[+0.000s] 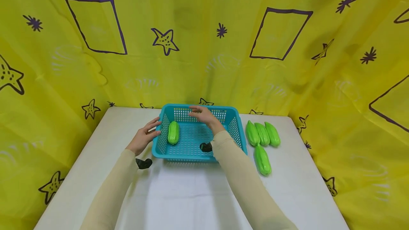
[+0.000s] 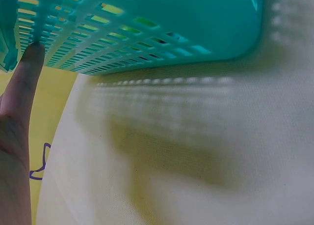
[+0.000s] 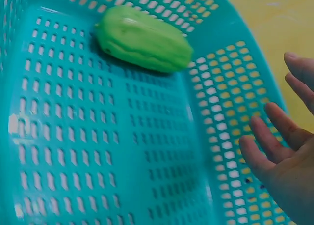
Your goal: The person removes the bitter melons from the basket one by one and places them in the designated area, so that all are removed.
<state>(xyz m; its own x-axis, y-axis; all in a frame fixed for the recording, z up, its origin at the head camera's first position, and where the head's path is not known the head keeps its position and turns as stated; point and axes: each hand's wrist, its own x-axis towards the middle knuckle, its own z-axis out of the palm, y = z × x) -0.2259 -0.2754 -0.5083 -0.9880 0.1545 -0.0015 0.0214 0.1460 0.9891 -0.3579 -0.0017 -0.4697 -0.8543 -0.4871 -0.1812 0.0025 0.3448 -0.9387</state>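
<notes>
A turquoise perforated plastic basket [image 1: 191,158] stands on the white table. Inside it, near the left wall, lies a bright green ridged gourd-like vegetable [image 1: 173,133], seen closer in the right wrist view [image 3: 144,38]. My left hand [image 1: 142,138] is at the basket's left side with fingers extended, and in the left wrist view one fingertip [image 2: 35,50] meets the perforated wall. Above the basket's far part is my right hand [image 1: 204,115], its fingers spread and loosely bent, holding nothing. The gourd is apart from both hands.
Right of the basket, several similar green gourds [image 1: 262,134] lie on the table [image 1: 185,201], with one gourd [image 1: 262,160] nearer the front. A yellow curtain [image 1: 198,70] with purple drawings encloses the back and sides. Dark strapped-on devices [image 1: 143,163] show at the wrists.
</notes>
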